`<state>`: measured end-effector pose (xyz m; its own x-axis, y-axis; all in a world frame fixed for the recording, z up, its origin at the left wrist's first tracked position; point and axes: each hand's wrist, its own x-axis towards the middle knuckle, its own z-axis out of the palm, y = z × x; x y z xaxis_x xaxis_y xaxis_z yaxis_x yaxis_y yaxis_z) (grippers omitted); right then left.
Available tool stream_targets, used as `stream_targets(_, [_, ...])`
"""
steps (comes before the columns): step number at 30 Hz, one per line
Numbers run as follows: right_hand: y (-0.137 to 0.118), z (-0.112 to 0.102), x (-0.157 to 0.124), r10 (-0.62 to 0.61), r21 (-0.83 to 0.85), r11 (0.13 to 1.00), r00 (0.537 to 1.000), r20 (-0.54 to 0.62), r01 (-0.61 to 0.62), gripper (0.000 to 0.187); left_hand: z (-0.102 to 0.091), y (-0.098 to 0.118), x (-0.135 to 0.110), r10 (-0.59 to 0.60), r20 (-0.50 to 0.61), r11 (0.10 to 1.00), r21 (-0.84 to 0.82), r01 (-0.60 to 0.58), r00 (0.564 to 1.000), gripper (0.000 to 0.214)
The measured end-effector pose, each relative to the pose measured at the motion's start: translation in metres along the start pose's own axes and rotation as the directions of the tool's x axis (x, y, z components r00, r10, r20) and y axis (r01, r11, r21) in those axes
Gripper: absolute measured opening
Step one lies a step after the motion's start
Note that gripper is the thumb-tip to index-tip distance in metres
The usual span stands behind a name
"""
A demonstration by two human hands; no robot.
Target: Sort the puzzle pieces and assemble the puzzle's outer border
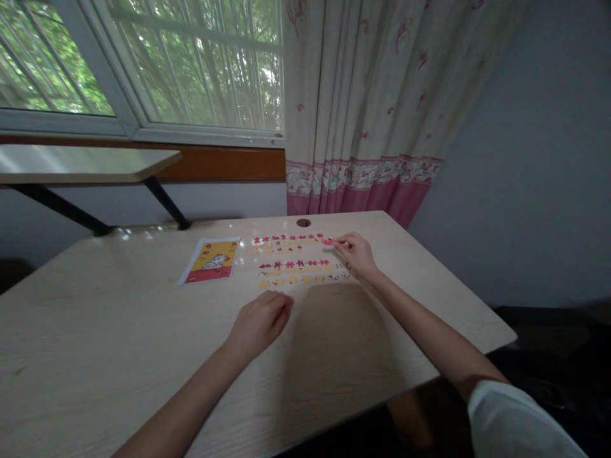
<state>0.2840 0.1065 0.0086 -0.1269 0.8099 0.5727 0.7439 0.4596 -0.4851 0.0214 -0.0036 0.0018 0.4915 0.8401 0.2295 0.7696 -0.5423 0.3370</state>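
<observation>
Small jigsaw puzzle pieces lie in several rows on the table, some red, some yellow, some with white and dark marks. My right hand reaches over the right end of the upper rows, its thumb and fingertips pinching a red puzzle piece. Just in front of the lowest row, my left hand rests on the table with its fingers curled in; whatever may be inside it is hidden. To the left of the rows lies a picture sheet with a white animal on a yellow and red ground.
The pale wooden table has a round cable hole near its back edge. A raised shelf on dark legs stands at the back left. Behind are a window and a patterned curtain; a wall is at the right.
</observation>
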Motion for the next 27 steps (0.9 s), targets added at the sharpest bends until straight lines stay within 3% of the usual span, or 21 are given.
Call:
stream_targets(4, [0.028,0.005,0.035,0.192,-0.200,0.965,0.975,0.110,-0.168,0.019,0.000,0.001,0.001,0.007,-0.003,1.000,-0.009,-0.007,1.000,0.019])
stream_targets(11, [0.056,0.026,0.061,0.314,-0.309,0.917,0.934,0.171,-0.252,0.019,0.000,0.003,0.000,0.011,0.017,1.000,0.006,-0.011,1.000,0.021])
stream_targets(18, [0.060,0.037,0.066,0.355,-0.378,0.890,0.907,0.225,-0.255,0.019,0.002,0.001,-0.001,0.028,-0.006,1.000,0.000,-0.028,1.000,0.020])
stream_targets(27, [0.054,0.027,0.065,0.317,-0.381,0.900,0.917,0.241,-0.211,0.020,0.001,0.002,-0.001,0.019,0.007,0.999,0.040,-0.020,1.000,0.020])
